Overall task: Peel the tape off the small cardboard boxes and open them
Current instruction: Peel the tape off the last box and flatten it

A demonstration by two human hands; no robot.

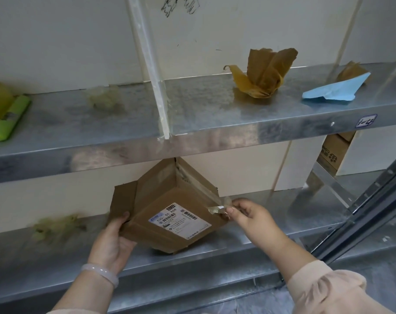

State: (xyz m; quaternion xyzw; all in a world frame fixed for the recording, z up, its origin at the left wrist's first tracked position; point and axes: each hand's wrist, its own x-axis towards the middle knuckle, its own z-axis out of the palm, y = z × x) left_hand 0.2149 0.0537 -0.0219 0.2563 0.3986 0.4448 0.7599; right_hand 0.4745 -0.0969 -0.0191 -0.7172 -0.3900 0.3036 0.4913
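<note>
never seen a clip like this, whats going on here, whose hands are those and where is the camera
There is no machine here: a person works with bare hands, and the single picture comes from a camera worn on their head, looking forward and down. That is why both arms reach in from the bottom. The left hand grips the left corner of a small cardboard box on the lower metal shelf. The right hand pinches a strip of clear tape partly peeled off the box's right edge. Some flaps already stand open. On the upper shelf lie a brown folded paper, a blue paper plane and a green object at the far left.
</note>
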